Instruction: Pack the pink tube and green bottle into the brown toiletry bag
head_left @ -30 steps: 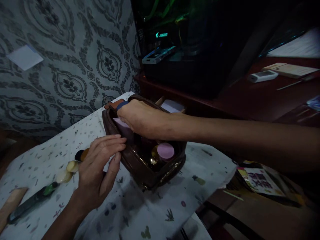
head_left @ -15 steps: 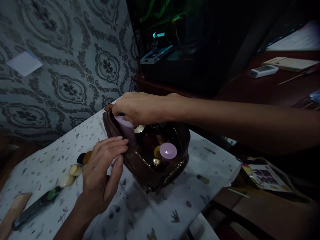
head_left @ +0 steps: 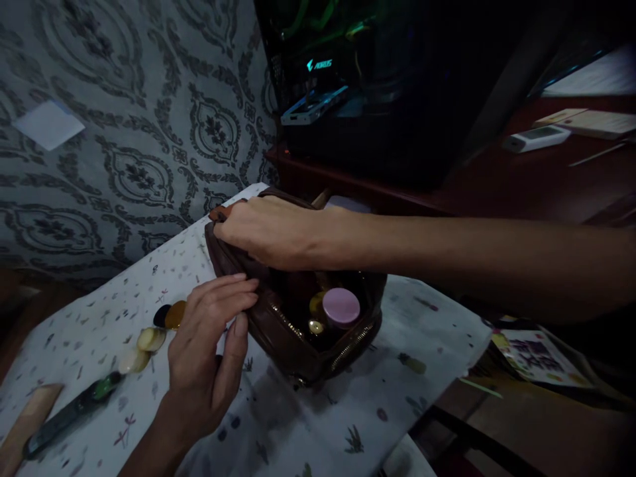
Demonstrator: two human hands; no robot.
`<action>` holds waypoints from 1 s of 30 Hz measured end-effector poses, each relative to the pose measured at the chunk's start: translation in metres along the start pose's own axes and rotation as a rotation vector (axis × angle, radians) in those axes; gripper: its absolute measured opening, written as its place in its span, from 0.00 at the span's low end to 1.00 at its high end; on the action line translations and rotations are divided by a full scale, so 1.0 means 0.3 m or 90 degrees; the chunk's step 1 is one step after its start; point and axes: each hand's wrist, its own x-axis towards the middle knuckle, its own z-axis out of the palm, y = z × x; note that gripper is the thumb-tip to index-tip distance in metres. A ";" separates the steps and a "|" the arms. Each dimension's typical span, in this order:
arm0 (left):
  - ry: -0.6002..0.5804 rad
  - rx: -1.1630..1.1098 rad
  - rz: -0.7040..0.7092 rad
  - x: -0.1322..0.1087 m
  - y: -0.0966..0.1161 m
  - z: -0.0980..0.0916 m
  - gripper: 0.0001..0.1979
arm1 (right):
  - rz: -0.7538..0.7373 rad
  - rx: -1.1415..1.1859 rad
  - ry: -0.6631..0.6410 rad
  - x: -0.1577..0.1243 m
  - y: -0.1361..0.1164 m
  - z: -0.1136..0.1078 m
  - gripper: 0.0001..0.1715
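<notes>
Legible writing is limited to "AORUS", lit turquoise on the dark computer case [head_left: 397,132], at twelve o'clock from the brown bag [head_left: 293,354]. Purple lettering on a bright packet [head_left: 541,358], between three and four o'clock, cannot be read.

Compared with half a second ago, the lilac panel beneath the right fingers is out of sight, and the right hand [head_left: 278,228] covers the pale round item that showed beside it.

The bag lies unzipped at the centre of view. The hands are apart. The left hand [head_left: 211,344] rests flat fingertips on the bag's rim at eight o'clock, thumb spread. The right hand bends over the eleven o'clock end, its fingers hidden; whether it grips anything cannot be told. Inside, towards four o'clock, sit a lilac round lid [head_left: 341,307] and a small gold cap [head_left: 315,326].

The bag stands on a white printed tablecloth [head_left: 298,437]. An amber bottle [head_left: 175,316] lies at eight o'clock. Patterned wallpaper [head_left: 139,172] fills ten o'clock; a dark red desk [head_left: 497,172] occupies two o'clock.
</notes>
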 end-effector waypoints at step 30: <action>0.026 -0.031 0.015 -0.003 0.000 0.019 0.13 | 0.088 -0.038 -0.012 0.042 0.051 0.027 0.14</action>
